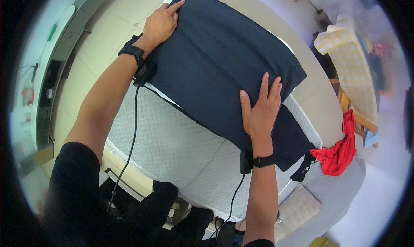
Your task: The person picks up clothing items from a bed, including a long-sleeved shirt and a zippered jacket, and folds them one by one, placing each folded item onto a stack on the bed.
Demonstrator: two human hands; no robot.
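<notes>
A black garment [215, 57] lies spread over a pale quilted cover, with faint creases across its surface. My left hand [161, 23] rests on its far left edge, index finger stretched out along the fabric. Flat on the garment's right part is my right hand [263, 109], fingers and thumb apart. Neither hand grips anything that I can see. Another dark piece of cloth [293, 137] sticks out beyond my right hand; whether it belongs to the same garment I cannot tell. White edges peek from beneath the black fabric.
The grey-white quilted cover [172, 135] reaches toward me. A red cloth [336, 156] and a beige cushion [299, 208] lie at the right. Behind them hangs a yellow checked cloth [347, 66] by a wooden frame. Black cables [134, 130] trail from both wrists. A cabinet [64, 44] lines the left.
</notes>
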